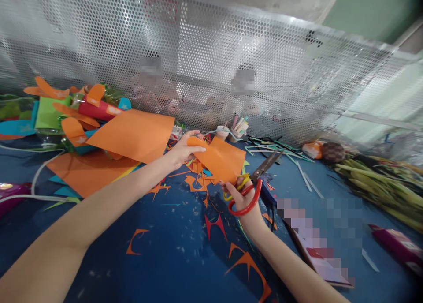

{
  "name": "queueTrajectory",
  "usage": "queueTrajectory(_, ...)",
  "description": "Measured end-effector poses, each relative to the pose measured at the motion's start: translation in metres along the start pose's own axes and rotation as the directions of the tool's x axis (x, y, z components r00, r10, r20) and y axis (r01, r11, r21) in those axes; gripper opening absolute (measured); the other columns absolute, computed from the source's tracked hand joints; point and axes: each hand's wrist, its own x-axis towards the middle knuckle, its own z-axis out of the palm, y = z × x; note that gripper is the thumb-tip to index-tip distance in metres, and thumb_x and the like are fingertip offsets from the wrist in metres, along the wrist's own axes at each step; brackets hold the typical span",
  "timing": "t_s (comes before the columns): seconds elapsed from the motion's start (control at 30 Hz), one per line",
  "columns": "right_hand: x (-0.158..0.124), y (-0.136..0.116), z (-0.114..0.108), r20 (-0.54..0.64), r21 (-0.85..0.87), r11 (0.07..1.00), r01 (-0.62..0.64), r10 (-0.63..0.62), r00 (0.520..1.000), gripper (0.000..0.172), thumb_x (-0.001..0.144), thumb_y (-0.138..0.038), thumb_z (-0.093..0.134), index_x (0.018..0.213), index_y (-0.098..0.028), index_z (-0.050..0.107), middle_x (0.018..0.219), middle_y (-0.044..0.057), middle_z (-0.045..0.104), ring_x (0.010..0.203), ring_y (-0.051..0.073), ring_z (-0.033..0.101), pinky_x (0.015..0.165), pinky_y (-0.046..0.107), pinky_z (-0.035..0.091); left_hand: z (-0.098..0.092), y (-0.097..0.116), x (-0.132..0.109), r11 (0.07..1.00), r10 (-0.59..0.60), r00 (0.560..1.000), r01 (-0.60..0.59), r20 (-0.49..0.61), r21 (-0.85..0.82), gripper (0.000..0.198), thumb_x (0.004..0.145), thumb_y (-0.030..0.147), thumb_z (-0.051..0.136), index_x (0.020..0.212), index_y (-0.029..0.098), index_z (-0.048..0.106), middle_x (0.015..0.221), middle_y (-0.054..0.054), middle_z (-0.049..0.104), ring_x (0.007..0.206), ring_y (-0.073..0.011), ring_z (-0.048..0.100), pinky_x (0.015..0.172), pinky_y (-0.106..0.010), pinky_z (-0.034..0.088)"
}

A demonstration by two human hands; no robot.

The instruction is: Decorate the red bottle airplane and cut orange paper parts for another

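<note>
My left hand pinches the top left edge of an orange paper sheet and holds it above the blue table. My right hand grips scissors with red and yellow handles; their dark blades point up and to the right, beside the sheet's lower right corner. Orange paper offcuts lie on the table under the sheet.
A large orange sheet and coloured paper craft pieces pile up at the left. A perforated metal screen closes the back. Green stalks lie at the right, a cup of sticks behind, white cables at the left.
</note>
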Motion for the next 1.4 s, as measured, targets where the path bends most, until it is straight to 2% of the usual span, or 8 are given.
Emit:
queueTrajectory(0.2, 0.002, 0.001, -0.001, -0.069, -0.061, 0.997, 0.045, -0.049, 0.996, 0.03, 0.069, -0.029, 0.066, 0.078, -0.024, 0.038, 0.064, -0.006, 0.054, 0.06, 0.015, 0.063, 0.055, 0.027, 0.05, -0.038, 0.013, 0.007, 0.906, -0.274, 0.913, 0.14, 0.302, 0.4, 0.046, 0.064, 0.022, 0.076, 0.108, 0.021, 0.065, 0.096, -0.005, 0.067, 0.08, -0.0151, 0.063, 0.071, -0.027, 0.048)
queueTrajectory(0.33, 0.003, 0.005, -0.003, -0.072, -0.159, 0.985, 0.071, -0.084, 0.994, 0.022, 0.07, -0.028, 0.06, 0.078, -0.024, 0.04, 0.067, -0.006, 0.049, 0.057, 0.013, 0.056, 0.055, 0.028, 0.047, -0.055, 0.02, 0.006, 0.803, -0.468, 0.753, 0.144, 0.462, 0.579, 0.043, 0.05, 0.017, 0.081, 0.092, 0.023, 0.071, 0.087, -0.001, 0.071, 0.081, -0.0167, 0.064, 0.075, -0.027, 0.048)
queueTrajectory(0.43, 0.002, 0.005, -0.004, -0.063, -0.184, 0.978, 0.098, -0.111, 0.992, 0.019, 0.069, -0.025, 0.057, 0.079, -0.023, 0.041, 0.066, -0.007, 0.048, 0.056, 0.011, 0.053, 0.055, 0.027, 0.045, -0.051, 0.019, 0.002, 0.726, -0.589, 0.619, 0.124, 0.52, 0.676, 0.043, 0.052, 0.021, 0.081, 0.094, 0.025, 0.072, 0.076, 0.0, 0.071, 0.068, -0.0159, 0.063, 0.066, -0.025, 0.047)
queueTrajectory(0.57, -0.001, 0.003, -0.002, -0.006, -0.157, 0.98, 0.124, -0.127, 0.992, 0.016, 0.07, -0.022, 0.055, 0.079, -0.024, 0.042, 0.061, -0.008, 0.047, 0.052, 0.011, 0.05, 0.052, 0.025, 0.043, -0.03, 0.016, -0.007, 0.719, -0.584, 0.609, 0.082, 0.537, 0.69, 0.034, 0.059, 0.03, 0.078, 0.092, 0.025, 0.073, 0.082, 0.0, 0.072, 0.068, -0.0149, 0.062, 0.061, -0.021, 0.045)
queueTrajectory(0.67, -0.002, 0.0, 0.001, -0.028, -0.102, 0.985, 0.136, -0.14, 0.99, 0.018, 0.073, -0.025, 0.06, 0.077, -0.024, 0.043, 0.068, -0.005, 0.052, 0.06, 0.013, 0.057, 0.06, 0.028, 0.048, -0.015, 0.016, -0.016, 0.732, -0.633, 0.506, 0.142, 0.587, 0.667, 0.028, 0.059, 0.031, 0.078, 0.086, 0.021, 0.074, 0.079, -0.005, 0.073, 0.066, -0.0193, 0.064, 0.062, -0.028, 0.049)
queueTrajectory(0.73, -0.003, -0.004, 0.003, -0.028, -0.045, 0.992, 0.115, -0.116, 0.993, 0.02, 0.076, -0.033, 0.063, 0.08, -0.024, 0.046, 0.082, 0.0, 0.061, 0.075, 0.017, 0.063, 0.074, 0.034, 0.051, -0.008, 0.014, -0.019, 0.787, -0.573, 0.562, 0.171, 0.597, 0.593, 0.022, 0.062, 0.03, 0.077, 0.082, 0.02, 0.074, 0.075, -0.006, 0.072, 0.063, -0.0192, 0.064, 0.063, -0.029, 0.049)
queueTrajectory(0.93, -0.01, -0.017, 0.012, 0.122, 0.171, 0.977, -0.128, 0.108, 0.987, 0.054, 0.073, -0.076, 0.043, 0.081, -0.023, 0.052, 0.097, 0.009, 0.07, 0.092, 0.026, 0.067, 0.092, 0.046, 0.047, 0.012, 0.001, -0.017, 0.96, -0.268, 0.929, 0.237, 0.255, 0.147, 0.021, 0.08, 0.032, 0.064, 0.093, 0.016, 0.069, 0.085, -0.008, 0.071, 0.065, -0.0148, 0.063, 0.061, -0.025, 0.049)
queueTrajectory(1.4, -0.031, -0.016, 0.005, 0.298, -0.174, 0.985, -0.016, 0.068, 0.952, 0.046, 0.084, -0.067, 0.034, 0.076, -0.023, 0.047, 0.06, -0.003, 0.043, 0.047, 0.013, 0.042, 0.042, 0.026, 0.041, 0.036, 0.0, -0.033, 0.994, 0.104, 0.993, -0.107, 0.063, 0.032, 0.041, 0.09, 0.043, 0.05, 0.125, 0.022, 0.055, 0.131, -0.005, 0.055, 0.128, -0.0246, 0.043, 0.1, -0.035, 0.043)
